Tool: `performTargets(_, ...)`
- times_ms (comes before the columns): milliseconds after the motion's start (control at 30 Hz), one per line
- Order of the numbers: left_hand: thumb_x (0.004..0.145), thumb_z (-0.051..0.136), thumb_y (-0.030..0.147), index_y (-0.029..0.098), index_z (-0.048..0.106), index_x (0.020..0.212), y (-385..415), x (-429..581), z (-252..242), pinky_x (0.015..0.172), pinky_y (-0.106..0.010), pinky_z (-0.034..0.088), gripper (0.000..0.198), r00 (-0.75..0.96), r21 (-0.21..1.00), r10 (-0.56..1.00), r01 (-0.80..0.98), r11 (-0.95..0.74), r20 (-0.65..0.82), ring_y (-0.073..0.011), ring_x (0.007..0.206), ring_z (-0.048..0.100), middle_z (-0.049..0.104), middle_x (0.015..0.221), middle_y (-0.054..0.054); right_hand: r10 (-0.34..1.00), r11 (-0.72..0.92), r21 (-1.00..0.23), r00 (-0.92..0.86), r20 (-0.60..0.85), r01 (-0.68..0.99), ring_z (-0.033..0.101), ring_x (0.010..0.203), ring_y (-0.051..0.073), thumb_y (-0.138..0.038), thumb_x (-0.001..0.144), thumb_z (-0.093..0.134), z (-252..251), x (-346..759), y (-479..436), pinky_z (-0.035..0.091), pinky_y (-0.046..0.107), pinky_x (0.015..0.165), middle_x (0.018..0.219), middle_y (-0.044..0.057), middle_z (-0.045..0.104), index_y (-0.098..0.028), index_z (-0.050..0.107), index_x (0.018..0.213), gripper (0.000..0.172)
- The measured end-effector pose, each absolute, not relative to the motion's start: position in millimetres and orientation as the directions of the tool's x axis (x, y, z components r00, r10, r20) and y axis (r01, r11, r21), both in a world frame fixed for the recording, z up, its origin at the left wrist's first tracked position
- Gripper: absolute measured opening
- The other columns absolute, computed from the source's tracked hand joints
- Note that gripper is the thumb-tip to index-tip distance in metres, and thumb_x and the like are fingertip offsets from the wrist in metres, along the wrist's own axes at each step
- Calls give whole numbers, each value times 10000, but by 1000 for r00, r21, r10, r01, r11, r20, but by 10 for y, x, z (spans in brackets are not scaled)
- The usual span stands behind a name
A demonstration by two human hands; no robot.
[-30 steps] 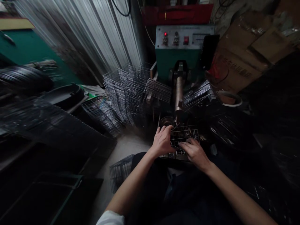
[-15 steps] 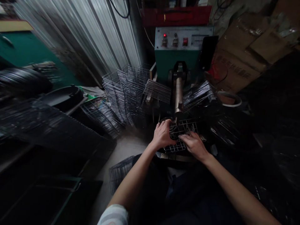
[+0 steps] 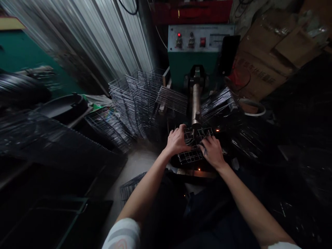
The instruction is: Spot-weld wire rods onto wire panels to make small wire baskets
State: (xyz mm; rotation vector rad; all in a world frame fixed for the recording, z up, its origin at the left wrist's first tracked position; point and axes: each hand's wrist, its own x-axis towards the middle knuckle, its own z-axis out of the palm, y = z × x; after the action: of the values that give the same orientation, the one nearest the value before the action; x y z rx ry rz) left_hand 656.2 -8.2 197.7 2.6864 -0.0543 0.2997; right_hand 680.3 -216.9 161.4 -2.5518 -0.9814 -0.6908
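Observation:
A small wire basket (image 3: 190, 157) of metal mesh sits under the tip of the welding machine's metal arm (image 3: 196, 103). My left hand (image 3: 177, 141) grips its left side, fingers over the far edge and thumb laid across the mesh. Across from it, my right hand (image 3: 213, 151) is closed on the right part of the basket near the arm's tip, with its fingertips bent down among the wires. Whether those fingertips also pinch a loose wire is too dark to tell.
The green machine body (image 3: 193, 65) with its switch panel (image 3: 201, 38) stands ahead. Stacked wire panels (image 3: 132, 103) lean at the left, and bundled wires (image 3: 216, 103) lie right of the arm. A cardboard box (image 3: 264, 65) is at back right. A bright spark (image 3: 217, 130) glows beside the basket.
Orange sparks have appeared around the basket and below it. My right hand has turned, its fingers now nearer the arm's tip. The whole view has shifted slightly.

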Motion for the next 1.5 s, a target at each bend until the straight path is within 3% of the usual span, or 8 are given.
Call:
performTargets(367,551,836,470,211,313,1372,114,6882,2057,1028,-513,418,1007,986,455,-21,-94,-886,163,-362,1185,595,620,1290,-152,514,-631,-294,671,534,718,552,913,255,-223,969,533,1649,7113,-2092,441,379,811,913,84,656,-203,685,893,171)
performTargets(500,554,848,556,253,177,1503,345,6763,1873,1130,-654,271,1201,976,589,-46,-165,-791,211,-417,1423,352,383,1538,-169,484,-506,-462,683,547,729,603,985,259,-178,968,465,1695,6938,-2330,493,395,861,1009,101,669,-196,685,989,221)
performTargets(633,434,922,513,228,-66,1560,613,6568,1222,1204,-603,181,1525,978,812,-23,-186,-553,208,-424,1514,92,33,1647,-203,325,-361,-771,846,424,525,678,904,229,-306,963,547,1716,6676,-2622,556,361,797,990,61,703,-228,652,1039,152)
performTargets(800,505,902,434,289,-71,1557,529,6528,419,1180,-567,280,1441,1000,995,-11,-16,-94,15,-378,1457,308,144,1631,-193,184,-40,-990,975,127,137,626,533,147,-453,800,774,1705,6500,-2664,513,242,469,749,5,700,-226,528,929,359)
performTargets(1067,542,860,342,243,145,1557,523,5974,730,1176,-474,330,1245,998,914,33,-36,-404,54,-300,1400,428,400,1540,-134,334,31,-995,940,-77,-92,461,350,60,-465,782,791,1944,6145,-2742,339,165,333,616,-22,637,-196,561,856,362)
performTargets(1200,526,872,374,269,69,1574,293,5667,1111,1131,-429,392,1324,995,766,-87,-98,-635,56,-293,1369,468,463,1496,-100,582,-35,-993,805,-110,-111,637,552,140,-465,854,717,2091,5992,-2784,512,246,512,771,46,708,-186,674,966,303)
performTargets(1333,473,877,459,229,17,1576,-74,5767,1411,1013,-478,464,1418,993,567,-115,-89,-819,-11,-366,1223,562,568,1356,-143,753,-249,-940,657,-35,235,672,827,194,-380,943,619,2051,5992,-2597,527,318,760,908,43,724,-212,720,992,202)
performTargets(1500,456,870,451,174,110,1551,-332,5900,1658,1044,-473,420,1362,983,393,-167,-183,-901,73,-377,1198,549,602,1289,-161,771,-439,-497,598,219,748,605,862,223,-179,946,591,1652,6098,-2395,484,342,775,856,54,712,-181,704,954,114)
